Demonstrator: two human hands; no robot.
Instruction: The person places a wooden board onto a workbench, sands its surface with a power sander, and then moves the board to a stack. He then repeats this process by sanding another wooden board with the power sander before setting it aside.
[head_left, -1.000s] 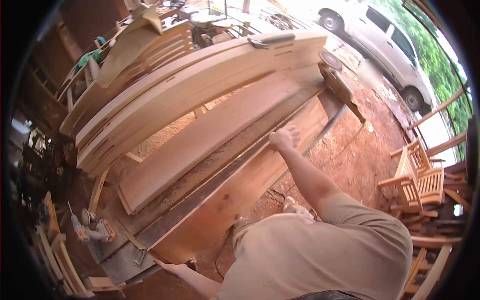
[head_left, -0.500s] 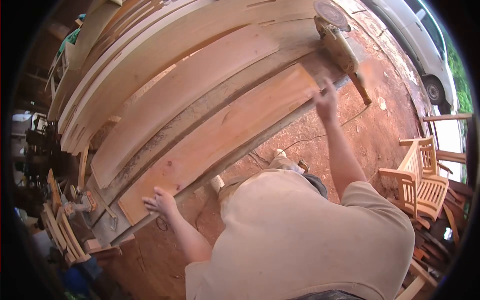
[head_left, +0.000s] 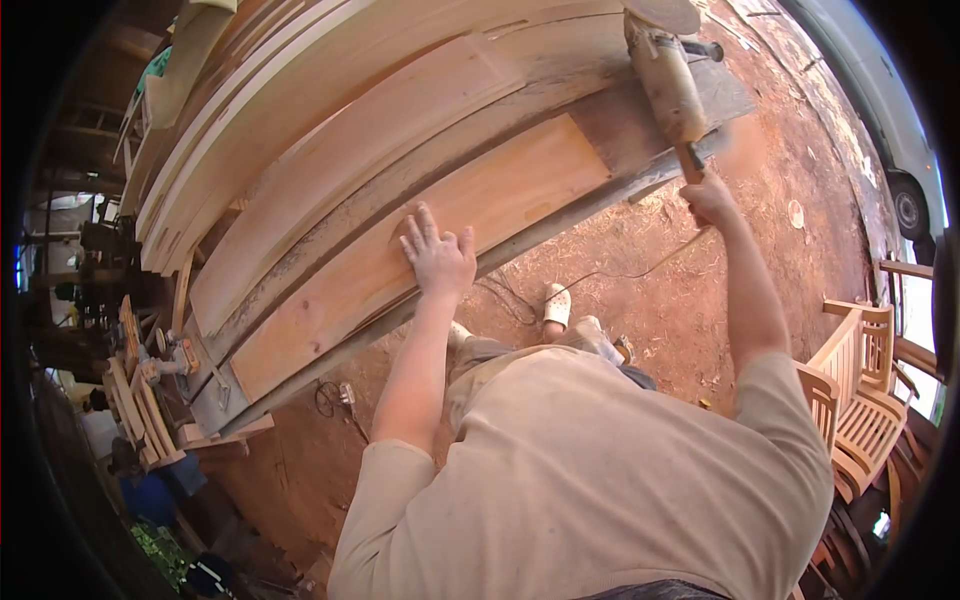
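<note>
A long wooden plank [head_left: 530, 185] lies flat on the narrow workbench [head_left: 735, 97]. Fingers spread, my left hand [head_left: 438, 258] rests on the upper face of this plank, near its middle. At the bench's right end is an angle grinder [head_left: 668, 98] with a round disc, partly cut off by the top of the view. My right hand [head_left: 711, 200] is closed around the rear end of its handle. A power cord [head_left: 640, 270] runs from the grinder down to the ground.
A second plank [head_left: 350, 165] and several long slotted boards [head_left: 300, 115] lie beyond the bench. A clamp-like tool [head_left: 180, 360] is by its left end. Two cream clogs [head_left: 557, 305] show on the dirt floor [head_left: 760, 240]. Right are a wooden chair [head_left: 865, 430] and a parked vehicle [head_left: 850, 75].
My left hand has moved from the plank's left end to its middle and lies flat. My right hand has left the plank's right end and taken hold of the grinder's handle.
</note>
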